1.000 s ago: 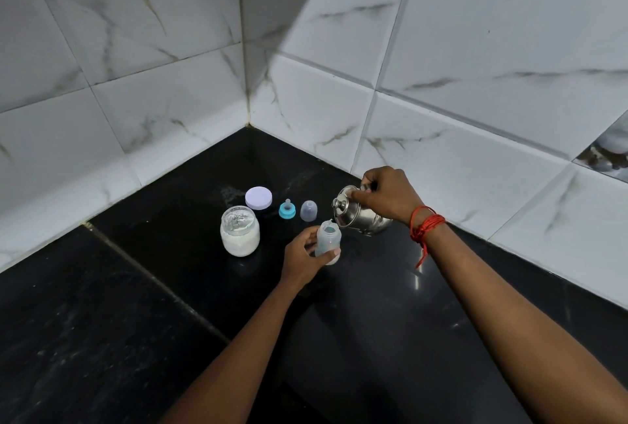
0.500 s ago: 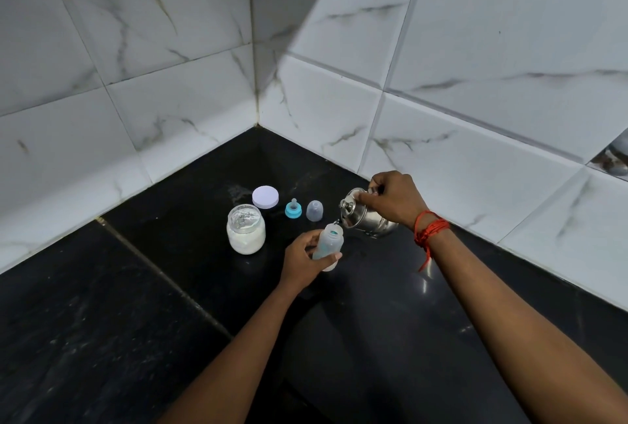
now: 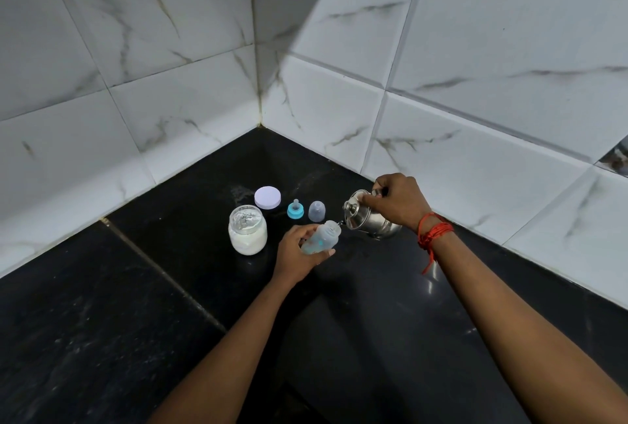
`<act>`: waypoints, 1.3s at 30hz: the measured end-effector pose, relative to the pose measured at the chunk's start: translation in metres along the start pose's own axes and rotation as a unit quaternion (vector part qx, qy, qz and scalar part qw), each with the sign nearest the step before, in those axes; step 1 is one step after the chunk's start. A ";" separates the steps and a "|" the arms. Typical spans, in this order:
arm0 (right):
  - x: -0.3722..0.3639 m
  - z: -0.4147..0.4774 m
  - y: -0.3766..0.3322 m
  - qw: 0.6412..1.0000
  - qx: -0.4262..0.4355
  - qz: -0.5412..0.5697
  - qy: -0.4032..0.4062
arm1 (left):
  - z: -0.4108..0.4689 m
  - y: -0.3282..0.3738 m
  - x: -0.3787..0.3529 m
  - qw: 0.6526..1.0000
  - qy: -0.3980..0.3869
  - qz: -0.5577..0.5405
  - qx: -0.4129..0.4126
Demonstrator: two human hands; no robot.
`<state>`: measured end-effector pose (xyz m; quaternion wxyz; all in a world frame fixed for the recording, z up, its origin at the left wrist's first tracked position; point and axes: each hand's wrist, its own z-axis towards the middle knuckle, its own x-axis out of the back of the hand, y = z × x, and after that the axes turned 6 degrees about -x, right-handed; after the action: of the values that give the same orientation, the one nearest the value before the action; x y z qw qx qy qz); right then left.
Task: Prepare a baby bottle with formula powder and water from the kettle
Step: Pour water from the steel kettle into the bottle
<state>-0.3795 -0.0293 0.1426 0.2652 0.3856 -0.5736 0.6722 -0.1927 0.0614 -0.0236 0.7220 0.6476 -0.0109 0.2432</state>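
My left hand (image 3: 298,253) grips a small clear baby bottle (image 3: 323,237), tilted with its open mouth toward the right. My right hand (image 3: 397,202) holds a small steel kettle (image 3: 365,218) by its handle, tipped leftward so its spout meets the bottle's mouth. An open glass jar of white formula powder (image 3: 248,230) stands left of the bottle. Behind lie the jar's white lid (image 3: 267,197), the blue teat ring (image 3: 295,209) and the clear bottle cap (image 3: 316,211).
Everything sits on a black stone counter (image 3: 170,287) in a corner of white marble-tiled walls (image 3: 441,84). A red thread is tied round my right wrist (image 3: 433,231).
The bottle has tilted further toward the kettle, and the kettle has tipped more so its spout reaches the bottle's mouth.
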 end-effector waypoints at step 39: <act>0.029 -0.001 -0.001 0.999 0.036 -0.037 0.003 | 0.003 0.021 -0.032 0.998 -0.008 -0.054 0.020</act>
<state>-0.3953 -0.0301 0.1669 0.2774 0.4140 -0.5337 0.6833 -0.2276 0.0485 -0.0141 0.7206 0.6637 0.0228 0.1990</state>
